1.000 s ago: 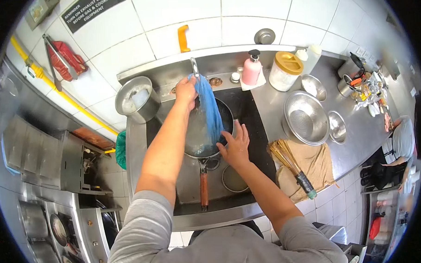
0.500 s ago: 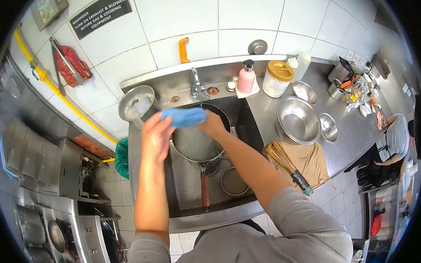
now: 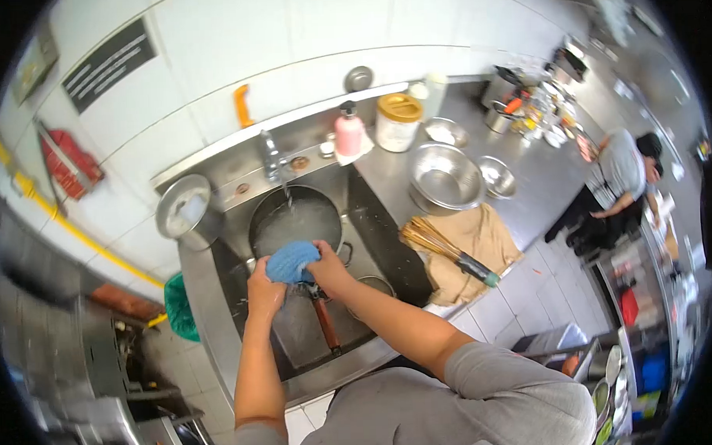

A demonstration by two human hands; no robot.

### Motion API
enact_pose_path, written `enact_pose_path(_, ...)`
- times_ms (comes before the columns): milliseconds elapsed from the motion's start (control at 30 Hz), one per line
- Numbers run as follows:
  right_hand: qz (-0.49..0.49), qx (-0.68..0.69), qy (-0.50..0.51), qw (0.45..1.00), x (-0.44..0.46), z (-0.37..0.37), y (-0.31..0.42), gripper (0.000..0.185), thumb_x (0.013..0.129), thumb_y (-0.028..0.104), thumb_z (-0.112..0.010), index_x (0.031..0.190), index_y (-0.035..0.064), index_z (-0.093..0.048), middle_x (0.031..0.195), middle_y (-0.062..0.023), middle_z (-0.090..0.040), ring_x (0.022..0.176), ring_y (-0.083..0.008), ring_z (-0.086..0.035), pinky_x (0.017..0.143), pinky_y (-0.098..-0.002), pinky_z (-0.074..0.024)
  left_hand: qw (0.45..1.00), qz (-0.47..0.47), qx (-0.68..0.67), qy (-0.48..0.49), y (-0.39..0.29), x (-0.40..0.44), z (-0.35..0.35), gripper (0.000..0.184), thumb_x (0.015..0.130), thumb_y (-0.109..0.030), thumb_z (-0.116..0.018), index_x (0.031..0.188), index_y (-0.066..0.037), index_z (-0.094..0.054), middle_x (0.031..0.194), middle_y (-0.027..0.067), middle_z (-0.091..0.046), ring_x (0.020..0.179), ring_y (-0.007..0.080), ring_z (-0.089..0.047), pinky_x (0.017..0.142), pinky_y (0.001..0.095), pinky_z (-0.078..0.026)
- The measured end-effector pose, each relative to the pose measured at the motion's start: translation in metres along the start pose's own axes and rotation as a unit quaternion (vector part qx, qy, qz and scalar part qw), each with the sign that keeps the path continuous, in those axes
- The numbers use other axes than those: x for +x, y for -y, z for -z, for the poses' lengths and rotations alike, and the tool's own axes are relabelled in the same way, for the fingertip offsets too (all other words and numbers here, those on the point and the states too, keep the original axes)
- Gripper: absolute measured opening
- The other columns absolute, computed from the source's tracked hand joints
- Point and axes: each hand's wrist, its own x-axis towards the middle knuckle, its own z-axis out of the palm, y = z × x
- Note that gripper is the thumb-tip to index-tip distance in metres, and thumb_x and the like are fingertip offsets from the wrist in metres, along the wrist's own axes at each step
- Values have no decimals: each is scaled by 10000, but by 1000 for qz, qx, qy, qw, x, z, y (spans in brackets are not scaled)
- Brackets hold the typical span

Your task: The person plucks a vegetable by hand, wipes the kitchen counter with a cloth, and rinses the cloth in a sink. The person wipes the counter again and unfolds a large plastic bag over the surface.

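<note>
A crumpled blue cloth (image 3: pixel 292 262) is held between my two hands, over the near edge of the pan. My left hand (image 3: pixel 264 290) grips its left side, and my right hand (image 3: pixel 331 269) has hold of the right side. Below and beyond them, a round pan (image 3: pixel 271 229) with cloudy water in it stands in the sink (image 3: pixel 388 249). Its brown handle (image 3: pixel 326 322) points towards me. Water runs from the tap (image 3: pixel 270 156) into the pan. Part of a smaller round vessel (image 3: pixel 378 284) shows under my right forearm.
A metal pot (image 3: pixel 187 213) stands at the sink's left corner. Behind the sink are a pink pump bottle (image 3: pixel 349 132) and a yellow-lidded tub (image 3: pixel 398 125). Metal bowls (image 3: pixel 447 176) and a bamboo brush (image 3: pixel 443 244) on a tan cloth (image 3: pixel 483 261) lie right. Another person (image 3: pixel 617 182) stands far right.
Both hands have brought the blue cloth from near the tap back towards me, to the pan's near edge. The camera view has turned to the right. Running water shows more plainly now.
</note>
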Motion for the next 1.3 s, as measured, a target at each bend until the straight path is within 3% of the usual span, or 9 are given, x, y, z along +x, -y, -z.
enact_pose_path(67, 119, -500, -87, 854, -39, 17, 13, 825, 807, 104, -780, 1518, 35, -367, 1306, -254, -594, 1224, -410, -605, 1047, -448, -481, 991, -57, 117, 23, -30, -1, -8, 576, 703, -9, -701, 1270, -34, -602, 1106, 268, -687, 1080, 421, -678, 954, 406, -519)
enact_pose_path(167, 319, -621, 13, 716, -83, 32, 30, 986, 763, 220, -856, 1558, 55, -296, 1341, -254, -570, 1230, -409, -604, 1050, -445, -484, 958, -184, 111, 189, -62, 5, -27, 654, 657, 11, -688, 1303, -38, -594, 1101, 223, -706, 1052, 388, -691, 955, 429, -527)
enact_pose_path(300, 156, -441, -86, 880, -125, 18, 65, 993, 719, 297, -876, 1515, 49, -336, 1288, -254, -607, 1202, -407, -623, 1026, -453, -493, 908, -197, -113, 353, -59, 19, -86, 693, 684, -109, -664, 1367, -37, -563, 1197, 176, -686, 1095, 335, -675, 975, 453, -534)
enact_pose_path(400, 161, -478, -136, 853, -126, 20, 93, 730, 788, 372, -792, 1340, -8, -502, 1150, -288, -657, 1067, -403, -658, 927, -460, -512, 731, 124, -635, 218, -34, 3, -152, 612, 841, -346, -519, 1375, -54, -577, 1257, 111, -663, 1138, 301, -652, 1019, 470, -518)
enact_pose_path(733, 64, -661, -311, 679, -152, 39, 74, 865, 856, 450, -671, 1508, -39, -379, 1496, -342, -433, 1447, -477, -374, 1136, -556, -359, 607, 272, -660, 350, -82, -91, -144, 660, 1018, -557, -511, 1459, -67, -488, 1455, 105, -557, 1302, 298, -573, 1068, 487, -479)
enact_pose_path(833, 289, -681, -87, 667, -156, 68, 68, 1001, 834, 441, -728, 1604, 18, -248, 1665, -293, -176, 1553, -499, -94, 1237, -599, -173, 747, 95, -508, 418, -15, -71, -134, 693, 976, -480, -649, 1496, -71, -442, 1536, 93, -491, 1353, 299, -540, 1087, 488, -465)
enact_pose_path(967, 312, -767, 232, 511, -178, 29, 130, 1008, 782, 322, -801, 1605, 61, -281, 1692, -246, -154, 1573, -447, -105, 1245, -611, -172, 672, 177, -465, 548, -9, -48, -77, 491, 870, -287, -812, 1256, -72, -598, 1106, 22, -631, 944, 186, -609, 690, 308, -517)
enact_pose_path(1033, 477, -779, 283, 293, -151, 35, 123, 863, 830, 321, -753, 1576, 119, -369, 1681, -195, -239, 1574, -405, -157, 1243, -605, -192, 662, 224, -428, 573, -13, -50, -64, 448, 836, -185, -801, 1226, -95, -601, 1052, 38, -622, 859, 174, -599, 630, 287, -472)
enact_pose_path(1300, 426, -760, 335, 359, -136, 26, 93, 418, 904, 233, -596, 1293, 80, -584, 1215, -114, -633, 1119, -281, -638, 866, -416, -569, 706, 318, -257, 578, -18, -71, -50, 374, 809, -12, -735, 1145, -86, -590, 853, 50, -593, 663, 162, -585, 500, 285, -414)
